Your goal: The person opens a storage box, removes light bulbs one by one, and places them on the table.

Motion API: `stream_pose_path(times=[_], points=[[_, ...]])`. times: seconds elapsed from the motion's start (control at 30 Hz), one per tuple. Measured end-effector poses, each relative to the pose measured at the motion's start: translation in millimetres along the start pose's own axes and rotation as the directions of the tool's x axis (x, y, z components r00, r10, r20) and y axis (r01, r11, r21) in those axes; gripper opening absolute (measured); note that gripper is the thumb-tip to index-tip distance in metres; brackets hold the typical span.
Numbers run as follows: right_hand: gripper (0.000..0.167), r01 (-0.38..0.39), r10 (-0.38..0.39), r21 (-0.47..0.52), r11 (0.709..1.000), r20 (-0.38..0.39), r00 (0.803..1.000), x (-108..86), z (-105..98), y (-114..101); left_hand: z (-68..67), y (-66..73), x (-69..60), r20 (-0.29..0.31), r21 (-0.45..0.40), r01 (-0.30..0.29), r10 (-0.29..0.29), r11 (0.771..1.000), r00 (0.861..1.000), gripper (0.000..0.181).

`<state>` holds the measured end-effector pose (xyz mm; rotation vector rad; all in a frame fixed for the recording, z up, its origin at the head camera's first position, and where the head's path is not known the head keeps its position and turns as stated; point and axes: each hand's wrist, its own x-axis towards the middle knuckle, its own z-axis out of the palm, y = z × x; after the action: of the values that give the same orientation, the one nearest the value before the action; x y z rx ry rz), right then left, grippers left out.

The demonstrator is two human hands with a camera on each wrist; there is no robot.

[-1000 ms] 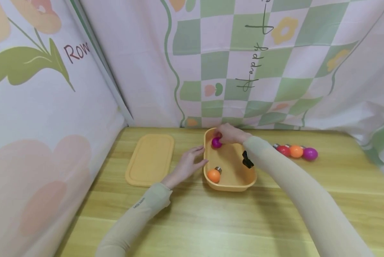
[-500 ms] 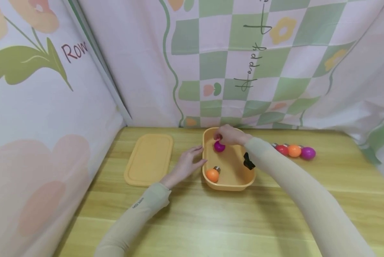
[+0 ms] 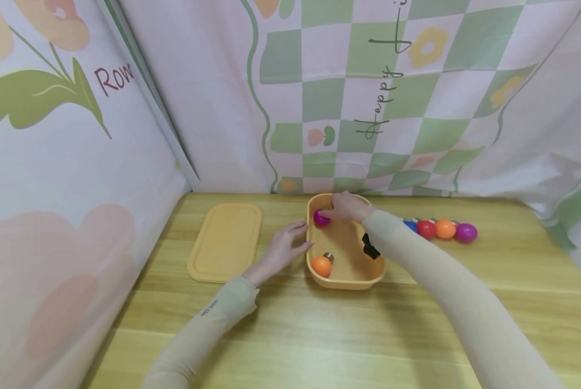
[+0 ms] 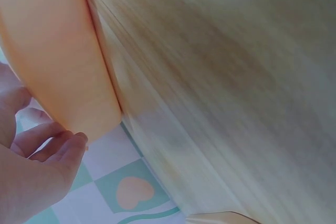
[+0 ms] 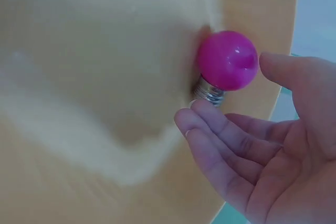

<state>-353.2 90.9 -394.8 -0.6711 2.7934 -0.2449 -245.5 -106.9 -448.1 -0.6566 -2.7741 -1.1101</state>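
Note:
Inside the orange-yellow bin (image 3: 349, 283) a purple bulb (image 3: 322, 218) lies by the left wall near the back. My right hand (image 3: 347, 207) is over it; in the right wrist view the hand (image 5: 262, 145) has its fingers extended, fingertips at the metal base of the bulb (image 5: 227, 60) and thumb close to its round side, not gripping it. An orange bulb (image 3: 322, 266) lies in the bin's front left corner. My left hand (image 3: 283, 249) rests with relaxed fingers against the bin's left outer wall, also seen in the left wrist view on the bin (image 4: 58, 51).
A flat yellow lid (image 3: 227, 242) lies on the wooden table (image 3: 290, 335) to the left. Right of the bin stand in a row a blue bulb (image 3: 410, 226), a red bulb (image 3: 426, 229), an orange bulb (image 3: 445, 228) and a purple bulb (image 3: 466, 233). A patterned curtain (image 3: 322, 100) hangs behind.
The purple bulb in the bin has shifted left to the wall, and my right hand has released it. The blue bulb has come into view beside my right sleeve. My left hand has stayed put.

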Motion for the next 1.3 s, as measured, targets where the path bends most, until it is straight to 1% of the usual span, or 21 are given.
stream_pose_path(times=[0.13,0.3,0.47,0.57,0.8,0.9,1.03,1.17,1.3], points=[[0.039,0.058,-0.058,0.003,0.998,-0.008,0.998,0.9,2,-6,1.2,0.2,0.2,0.003,0.0,0.0,0.0,1.0,1.0,0.051],[0.038,0.046,-0.045,0.039,0.998,-0.024,0.999,3.1,3,-13,2.7,1.3,0.5,0.012,0.005,0.003,-0.003,1.0,1.0,0.052],[0.032,0.086,-0.086,-0.019,0.996,-0.008,0.996,6.2,4,-16,3.0,2.6,1.1,0.004,0.008,-0.003,0.003,1.0,1.0,0.051],[0.031,0.091,-0.091,-0.03,0.995,0.006,0.996,7.3,4,-16,2.9,2.8,1.8,-0.002,0.004,-0.004,0.004,1.0,1.0,0.05],[0.02,0.092,-0.093,0.028,0.995,0.02,0.995,2.9,2,-12,2.4,0.6,2.0,-0.004,-0.012,-0.006,0.006,1.0,1.0,0.051],[0.018,0.114,-0.114,0.036,0.993,0.017,0.993,1.6,1,-10,2.1,0.0,1.8,0.003,-0.021,0.003,-0.003,1.0,1.0,0.051],[0.017,0.135,-0.135,0.02,0.991,0.023,0.991,1.5,1,-9,1.5,0.2,1.5,0.009,-0.025,0.014,-0.013,1.0,1.0,0.051],[0.019,0.124,-0.126,0.029,0.992,0.055,0.991,2.3,0,-9,0.8,0.3,1.1,0.004,-0.019,0.01,-0.01,1.0,1.0,0.051],[0.015,0.101,-0.103,0.029,0.994,0.09,0.991,3.6,0,-10,0.3,0.3,0.6,0.01,-0.019,0.014,-0.013,1.0,1.0,0.052]])
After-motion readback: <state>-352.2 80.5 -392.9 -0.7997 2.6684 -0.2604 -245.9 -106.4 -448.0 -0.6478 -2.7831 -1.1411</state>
